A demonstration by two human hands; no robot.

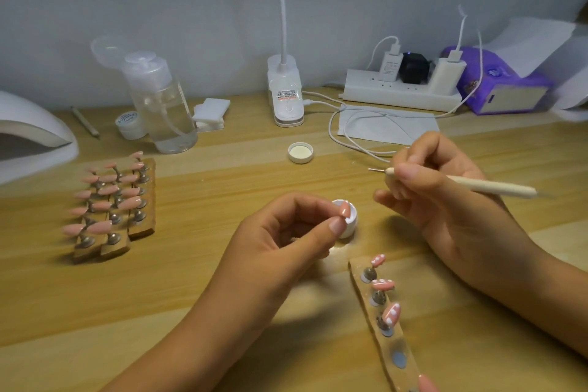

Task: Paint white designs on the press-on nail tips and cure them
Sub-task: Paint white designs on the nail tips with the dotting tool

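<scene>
Thumb and forefinger of the left grip (286,242) pinch a pink nail tip (345,208) near the middle of the bench (127,312). They hold it in front of the open white paint pot (350,227) standing on the wood; whether tip and pot touch cannot be told.

The right grip (445,200), at three o'clock from the pot, is clenched pen-fashion around a cream dotting tool (490,185). The tool lies nearly level in the air. Its small metal ball end (370,170) points toward nine o'clock and sits at one o'clock from the held tip, apart from it.

At five o'clock a clear holder strip (405,379) runs toward the near edge. It carries three pink tips with white dots and lines (383,284) on small stands.

At nine o'clock wooden blocks (140,232) hold rows of plain pink tips (111,204). Beyond them, at the left edge, is a white curing lamp (28,137).

Along the back, from ten to two o'clock, stand a small white jar (129,124), a clear pump bottle (159,105), a stack of white pads (211,113), a clip lamp base (286,95), a power strip (401,92) with chargers, and a purple tissue pack (502,83). A white lid (300,152) lies upturned at twelve o'clock from the pot.
</scene>
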